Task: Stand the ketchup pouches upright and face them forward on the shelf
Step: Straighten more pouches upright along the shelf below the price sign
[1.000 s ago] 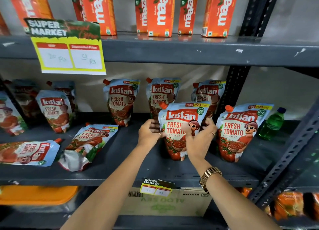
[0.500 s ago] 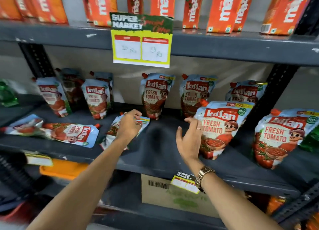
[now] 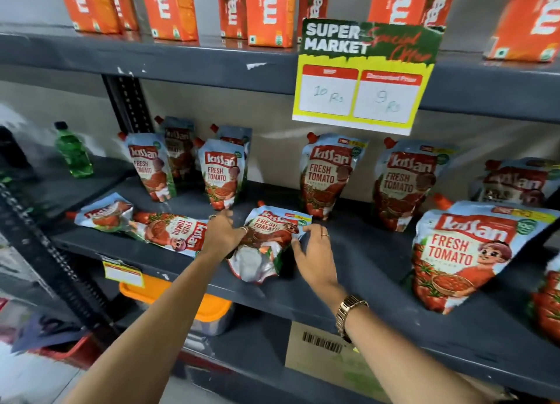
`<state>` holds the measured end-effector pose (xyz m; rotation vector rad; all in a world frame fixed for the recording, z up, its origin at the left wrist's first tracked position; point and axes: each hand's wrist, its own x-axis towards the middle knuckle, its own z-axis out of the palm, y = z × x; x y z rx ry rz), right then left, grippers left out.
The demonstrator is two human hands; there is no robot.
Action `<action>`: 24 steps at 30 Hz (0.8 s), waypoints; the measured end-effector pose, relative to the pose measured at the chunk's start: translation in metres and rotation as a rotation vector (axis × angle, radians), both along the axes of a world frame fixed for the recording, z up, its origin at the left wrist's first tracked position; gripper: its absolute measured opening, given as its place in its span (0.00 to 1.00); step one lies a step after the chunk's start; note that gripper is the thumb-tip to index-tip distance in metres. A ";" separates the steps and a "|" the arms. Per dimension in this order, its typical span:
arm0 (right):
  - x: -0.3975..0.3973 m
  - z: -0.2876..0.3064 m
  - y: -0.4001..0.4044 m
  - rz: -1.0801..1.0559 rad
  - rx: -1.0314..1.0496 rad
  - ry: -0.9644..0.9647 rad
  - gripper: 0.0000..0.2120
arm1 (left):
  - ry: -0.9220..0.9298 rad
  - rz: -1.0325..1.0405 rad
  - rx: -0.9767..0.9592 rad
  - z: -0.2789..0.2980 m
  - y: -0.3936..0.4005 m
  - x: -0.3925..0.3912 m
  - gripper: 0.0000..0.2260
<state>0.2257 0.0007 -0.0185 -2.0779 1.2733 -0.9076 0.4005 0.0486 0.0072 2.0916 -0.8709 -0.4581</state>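
Left hand (image 3: 222,232) and right hand (image 3: 315,252) fingers grip flat-lying ketchup pouch (image 3: 266,246) on shelf (image 3: 363,270); print blurred, spout partly hidden.

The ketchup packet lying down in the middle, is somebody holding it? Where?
Yes. Both hands grip the fallen pouch by its sides: left hand, right hand.

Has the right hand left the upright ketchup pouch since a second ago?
Yes. The right hand moved left along the grey shelf, from that upright pouch to the lying pouch.
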 end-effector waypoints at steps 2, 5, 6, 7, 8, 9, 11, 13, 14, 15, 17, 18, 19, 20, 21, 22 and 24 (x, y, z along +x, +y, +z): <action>0.010 -0.002 -0.002 0.012 0.071 0.019 0.16 | 0.110 0.019 0.031 -0.002 -0.003 0.008 0.26; 0.019 -0.004 -0.007 0.020 0.200 0.060 0.17 | 0.166 -0.029 0.128 -0.004 -0.007 0.013 0.29; 0.022 -0.006 -0.009 0.022 0.239 0.076 0.17 | 0.166 -0.051 0.147 -0.006 -0.008 0.014 0.30; 0.023 -0.006 -0.009 0.018 0.264 0.084 0.17 | 0.174 -0.067 0.158 -0.006 -0.008 0.014 0.31; 0.025 -0.005 -0.009 0.003 0.290 0.074 0.18 | 0.190 -0.074 0.167 -0.008 -0.010 0.014 0.30; 0.026 -0.005 -0.010 -0.012 0.313 0.051 0.20 | 0.207 -0.077 0.184 -0.008 -0.010 0.014 0.29; 0.030 -0.007 -0.012 -0.055 0.376 -0.008 0.23 | 0.244 -0.076 0.234 -0.009 -0.012 0.015 0.23; 0.034 -0.010 -0.015 -0.135 0.510 -0.138 0.26 | 0.291 -0.075 0.247 -0.008 -0.012 0.015 0.11; 0.036 -0.011 -0.017 -0.180 0.614 -0.237 0.25 | 0.323 -0.074 0.236 -0.008 -0.012 0.015 0.09; 0.037 -0.011 -0.016 -0.217 0.729 -0.352 0.22 | 0.357 -0.082 0.227 -0.009 -0.012 0.014 0.11; 0.036 -0.006 -0.012 -0.265 0.915 -0.530 0.14 | 0.420 -0.099 0.188 -0.013 -0.012 0.014 0.14; 0.035 -0.003 -0.010 -0.281 0.961 -0.575 0.12 | 0.439 -0.102 0.172 -0.014 -0.012 0.013 0.14; 0.033 -0.002 -0.009 -0.284 0.994 -0.598 0.11 | 0.454 -0.103 0.154 -0.015 -0.010 0.012 0.14; 0.032 -0.002 -0.009 -0.283 1.022 -0.616 0.11 | 0.464 -0.097 0.137 -0.017 -0.008 0.011 0.13; 0.031 0.000 -0.008 -0.274 1.042 -0.634 0.16 | 0.468 -0.084 0.119 -0.018 -0.007 0.010 0.13; 0.031 0.001 -0.008 -0.268 1.055 -0.649 0.20 | 0.476 -0.069 0.090 -0.018 -0.004 0.008 0.11; 0.031 0.003 -0.007 -0.268 1.066 -0.691 0.22 | 0.507 -0.049 0.014 -0.017 0.001 0.003 0.05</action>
